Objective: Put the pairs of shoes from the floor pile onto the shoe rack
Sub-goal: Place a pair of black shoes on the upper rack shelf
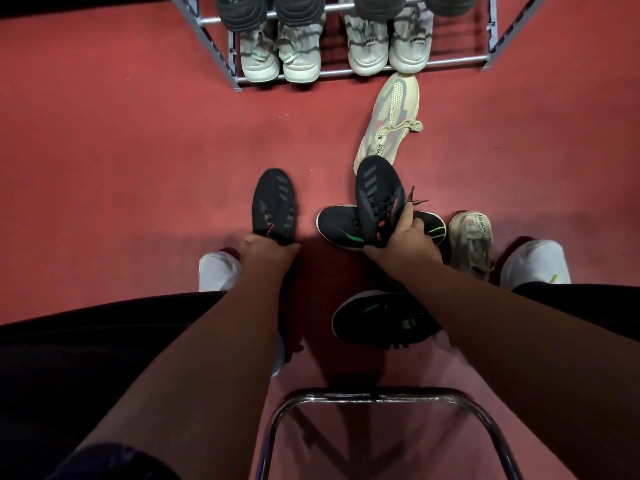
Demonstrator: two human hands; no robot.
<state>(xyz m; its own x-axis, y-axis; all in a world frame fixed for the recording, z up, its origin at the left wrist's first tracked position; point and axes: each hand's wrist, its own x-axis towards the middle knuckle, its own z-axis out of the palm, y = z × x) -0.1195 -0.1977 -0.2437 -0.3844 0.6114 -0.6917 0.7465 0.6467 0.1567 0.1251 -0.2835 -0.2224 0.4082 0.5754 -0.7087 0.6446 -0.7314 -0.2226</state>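
While a cream sneaker [389, 119] lies on the red floor [121, 140] just below the shoe rack [221, 57] at top centre, two black green-striped shoes [346, 228] and a worn beige shoe [471, 242] crowd the right of centre. The left hand [268, 247] clamps its fingers on the heel of one black sneaker [275, 204] at mid-frame. The right hand [407, 239] grips its mate [379, 195], fingers closed around the collar, toe pointing toward the rack.
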